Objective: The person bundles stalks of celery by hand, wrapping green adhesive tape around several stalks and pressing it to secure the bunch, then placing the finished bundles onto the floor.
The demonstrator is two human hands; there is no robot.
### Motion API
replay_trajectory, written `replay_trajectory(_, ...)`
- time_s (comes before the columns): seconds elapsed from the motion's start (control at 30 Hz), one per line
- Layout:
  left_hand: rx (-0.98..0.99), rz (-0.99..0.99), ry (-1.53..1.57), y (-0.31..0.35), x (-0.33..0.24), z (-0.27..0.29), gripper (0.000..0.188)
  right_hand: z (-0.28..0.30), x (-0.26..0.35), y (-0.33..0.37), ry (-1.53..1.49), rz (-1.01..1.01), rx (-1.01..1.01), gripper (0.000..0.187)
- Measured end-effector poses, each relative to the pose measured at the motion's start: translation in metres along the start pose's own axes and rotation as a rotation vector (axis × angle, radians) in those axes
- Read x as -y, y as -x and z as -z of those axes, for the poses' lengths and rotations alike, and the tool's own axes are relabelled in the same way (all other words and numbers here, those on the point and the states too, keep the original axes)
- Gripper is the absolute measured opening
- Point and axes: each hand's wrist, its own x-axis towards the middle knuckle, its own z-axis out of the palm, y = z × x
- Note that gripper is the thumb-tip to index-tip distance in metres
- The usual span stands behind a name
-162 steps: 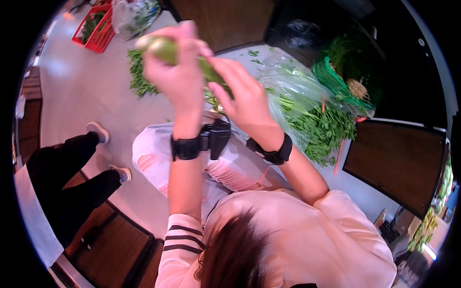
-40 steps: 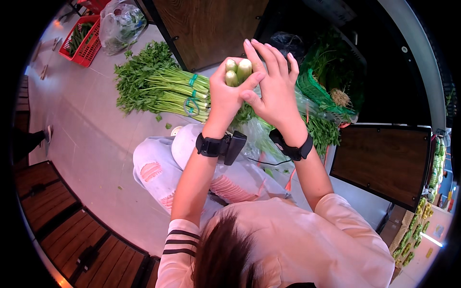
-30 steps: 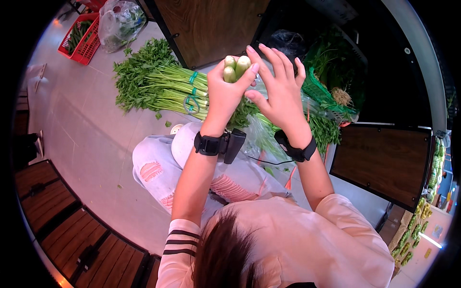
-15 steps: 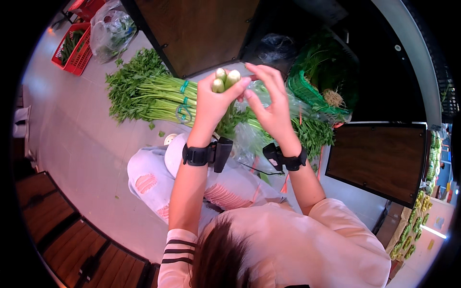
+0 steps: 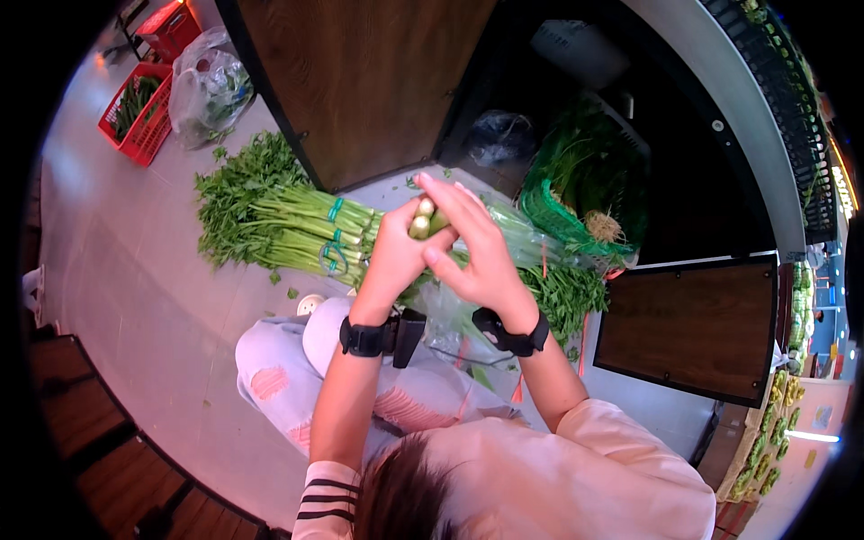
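Head view: your left hand (image 5: 396, 252) grips the stalks (image 5: 423, 219), right hand (image 5: 477, 252) cupped around them; tied bunches (image 5: 297, 229) done, loose greens (image 5: 567, 292) remain.

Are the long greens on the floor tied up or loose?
Tied up. The greens lie flat on the floor with green bands around their stalks.
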Motion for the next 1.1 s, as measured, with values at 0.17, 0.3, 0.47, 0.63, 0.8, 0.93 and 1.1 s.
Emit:
replay_trajectory(0.17, -0.049, -0.007, -0.006, 0.004, -0.002, 0.001, 0.031, 0.001, 0.004, -0.005, 0.302, 0.078, 0.076, 0.062)
replay_trajectory(0.3, -0.086, -0.065, -0.046, 0.002, -0.004, -0.002, 0.032, 0.002, 0.007, -0.01, 0.223, 0.054, 0.093, 0.058)
replay_trajectory(0.47, -0.099, -0.192, -0.232, 0.0, 0.008, 0.002, 0.03, -0.011, 0.008, -0.009, 0.341, 0.147, -0.002, 0.046)
replay_trajectory(0.63, -0.084, -0.119, -0.275, 0.002, 0.006, 0.005, 0.024, -0.008, -0.004, -0.004, 0.453, 0.187, 0.078, 0.049)
replay_trajectory(0.8, -0.17, -0.113, -0.006, -0.004, -0.003, -0.002, 0.02, -0.03, -0.01, 0.018, -0.353, -0.135, -0.258, 0.089)
replay_trajectory(0.93, -0.151, -0.184, 0.059, -0.006, -0.006, 0.005, 0.018, -0.053, -0.054, 0.048, -0.201, -0.308, 0.127, 0.084)
replay_trajectory(1.1, -0.074, -0.32, 0.239, -0.006, -0.008, 0.009, 0.033, -0.069, -0.042, 0.025, -0.248, -0.448, 0.016, 0.06)
